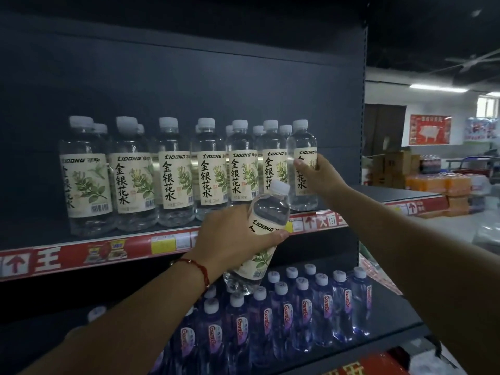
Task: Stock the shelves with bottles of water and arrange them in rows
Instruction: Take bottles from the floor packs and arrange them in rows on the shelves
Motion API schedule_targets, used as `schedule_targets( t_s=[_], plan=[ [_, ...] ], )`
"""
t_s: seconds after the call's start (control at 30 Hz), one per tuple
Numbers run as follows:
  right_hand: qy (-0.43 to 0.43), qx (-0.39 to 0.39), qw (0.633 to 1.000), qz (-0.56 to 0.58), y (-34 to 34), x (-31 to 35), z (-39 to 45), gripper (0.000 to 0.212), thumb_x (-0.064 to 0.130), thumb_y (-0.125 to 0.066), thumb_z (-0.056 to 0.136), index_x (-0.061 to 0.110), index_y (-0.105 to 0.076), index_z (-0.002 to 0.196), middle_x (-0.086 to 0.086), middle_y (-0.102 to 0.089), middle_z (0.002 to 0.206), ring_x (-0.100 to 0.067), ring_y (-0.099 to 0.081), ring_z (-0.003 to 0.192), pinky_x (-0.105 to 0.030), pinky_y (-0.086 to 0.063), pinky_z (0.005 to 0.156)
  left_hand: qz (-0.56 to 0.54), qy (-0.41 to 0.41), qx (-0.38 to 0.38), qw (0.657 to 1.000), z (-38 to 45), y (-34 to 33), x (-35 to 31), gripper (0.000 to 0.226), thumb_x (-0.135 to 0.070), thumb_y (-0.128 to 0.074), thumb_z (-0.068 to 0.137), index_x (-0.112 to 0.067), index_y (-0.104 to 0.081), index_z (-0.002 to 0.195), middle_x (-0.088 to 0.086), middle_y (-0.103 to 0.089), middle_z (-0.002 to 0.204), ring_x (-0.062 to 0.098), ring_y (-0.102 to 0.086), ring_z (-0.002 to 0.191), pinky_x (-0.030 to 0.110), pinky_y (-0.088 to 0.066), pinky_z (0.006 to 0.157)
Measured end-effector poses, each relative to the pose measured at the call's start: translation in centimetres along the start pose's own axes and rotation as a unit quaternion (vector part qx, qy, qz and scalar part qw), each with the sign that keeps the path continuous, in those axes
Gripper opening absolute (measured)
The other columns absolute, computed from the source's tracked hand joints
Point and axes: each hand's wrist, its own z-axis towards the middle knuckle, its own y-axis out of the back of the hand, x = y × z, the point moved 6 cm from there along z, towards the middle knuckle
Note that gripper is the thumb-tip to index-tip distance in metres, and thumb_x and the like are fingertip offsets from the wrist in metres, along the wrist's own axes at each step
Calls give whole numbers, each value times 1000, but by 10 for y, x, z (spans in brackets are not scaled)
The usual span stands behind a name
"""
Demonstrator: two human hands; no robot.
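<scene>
Gripping the end bottle (303, 169) on the shelf (173, 240) with your right hand (319, 177) | your left hand (232, 236) holds a tilted spare bottle (266, 212)

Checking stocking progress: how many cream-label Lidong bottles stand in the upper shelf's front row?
7, left to right along the upper shelf edge; the right hand grips the rightmost bottle. The left hand holds another off-shelf. More caps show behind, partly hidden.

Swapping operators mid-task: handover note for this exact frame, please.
Left hand: holds a tilted Lidong bottle in front of the upper shelf, not yet placed.
Right hand: fingers round the rightmost front-row bottle, standing on the shelf.
Done: seven bottles across the front row, more behind.
Left: place the held bottle, straighten rows.
Lower shelf: purple-label bottles in rows.
</scene>
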Motion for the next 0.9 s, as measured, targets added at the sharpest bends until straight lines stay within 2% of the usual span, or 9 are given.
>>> schedule_targets(
  t_s=[0.1, 0.27, 0.37, 0.47, 0.6, 0.67, 0.77, 0.83, 0.9],
  plan=[
    [-16, 3, 999, -42, -4, -2, 4, 42, 42, -54, 98, 13, -47, 128, -4, -67, 100, -23, -70, 89, -37, -61, 72, -7, 13, 6, 1000, 0, 1, -2, 54, -89, -53, 69, -42, -63, 96, -21, -66, 81, -2, -61, 76, 17, -45, 64],
    [-86, 17, 985, -149, -5, -2, -6, 84, 52, -51, 97, 11, -9, 157, -21, -40, 151, -40, -46, 133, -50, -39, 112, -6, 61, 54, 997, 0, 6, -5, 58, -87, -50, 73, -34, -63, 92, -14, -68, 81, 6, -63, 76, 26, -53, 70],
    [-73, 44, 978, -189, -7, 0, -44, 100, 74, -45, 80, 15, -17, 155, -16, -38, 150, -38, -49, 129, -49, -49, 102, -28, 105, 87, 990, 1, 7, 1, 79, -91, -44, 72, -19, -65, 99, -2, -73, 87, 12, -68, 76, 30, -58, 67],
    [18, 90, 986, -139, -11, 17, -114, 55, 60, -50, 91, 29, -39, 135, 10, -50, 134, -14, -56, 119, -33, -49, 93, -85, 138, 102, 981, -2, 14, -3, 82, -93, -41, 70, -17, -60, 91, 2, -60, 69, 10, -55, 55, 25, -50, 57],
    [16, 236, 970, -46, -34, 31, -205, 58, 43, -72, 86, 46, -40, 134, 28, -60, 124, 4, -62, 108, -16, -50, 91, -176, 183, 60, 965, 0, 25, -21, 81, -86, -46, 77, -9, -66, 88, 0, -56, 60, -1, -40, 43, 30, -52, 86],
    [14, 194, 981, 3, -39, 30, -209, 61, 46, -80, 75, 44, -45, 125, 14, -63, 117, 0, -66, 98, -20, -55, 84, -198, 178, 45, 963, 5, 24, -37, 87, -91, -46, 72, -7, -65, 84, 0, -61, 59, 1, -51, 47, 37, -55, 90],
    [22, 88, 996, 14, -35, 26, -191, 71, 50, -83, 61, 33, -48, 120, 4, -62, 115, -9, -67, 99, -33, -59, 83, -213, 187, 33, 958, 8, 24, -66, 107, -95, -47, 68, -5, -59, 125, 8, -70, 90, 13, -66, 76, 29, -52, 75],
    [44, 84, 995, 31, -25, 30, -178, 55, 33, -84, 67, 27, -57, 114, 4, -71, 102, -13, -71, 92, -33, -60, 77, -189, 157, 23, 969, 10, 26, -83, 69, -84, -52, 78, -19, -59, 100, -5, -59, 71, 6, -55, 60, 22, -40, 55],
    [60, 88, 994, 8, -11, 33, -167, 33, 16, -81, 72, 25, -65, 99, 1, -75, 88, -12, -73, 80, -32, -60, 70, -184, 98, 21, 978, 12, 28, -92, 59, -79, -51, 83, -21, -58, 87, -8, -63, 69, 9, -61, 58, 25, -47, 54]
  ],
)
